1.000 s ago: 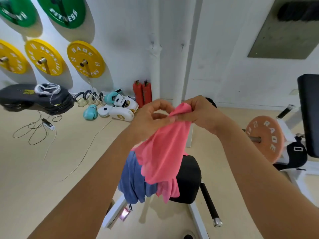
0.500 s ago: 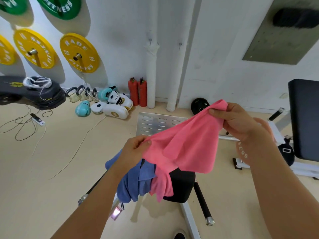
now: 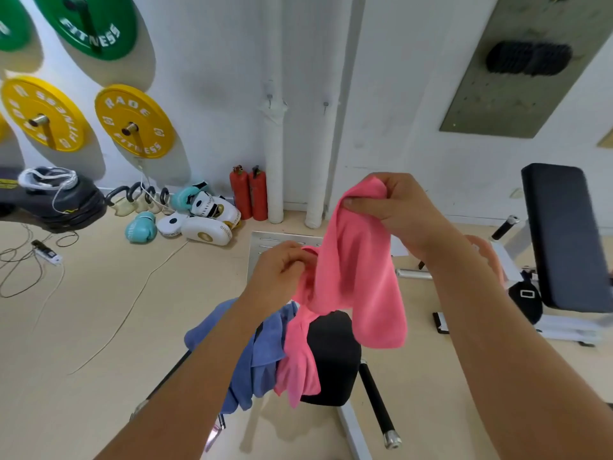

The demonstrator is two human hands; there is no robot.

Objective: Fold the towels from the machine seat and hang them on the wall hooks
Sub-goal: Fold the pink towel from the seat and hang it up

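- Above the black machine seat (image 3: 335, 353): pink towel (image 3: 358, 277) held up in the air by both hands, hanging doubled over in a loose fold.
- Right hand (image 3: 394, 207): fingers curled tight over the towel's top edge, thumb pinching the cloth from the near side; the higher of the two.
- Left hand (image 3: 282, 270): lower and to the left, fingers curled, pinching a bunched bit of the same towel.
- On the seat: a second pink towel (image 3: 298, 363) and a blue towel (image 3: 262, 350), both crumpled and draped over the seat's left edge, touching each other.
- No containers in view.
- Wall ahead: two small wall hooks (image 3: 270, 97), one near each white pipe (image 3: 275, 161), both bare.
- Left wall: yellow weight plates (image 3: 134, 122) and green weight plates (image 3: 93, 24) on pegs.
- Floor by the wall: two red extinguishers (image 3: 248, 192), boxing gloves (image 3: 141, 227) and white pads (image 3: 205, 230), loose cables (image 3: 20, 263).
- Right side: black padded bench (image 3: 564, 234), well apart from the seat.
- Between seat and hooks: a metal floor plate (image 3: 275, 240), partly hidden by the left hand.
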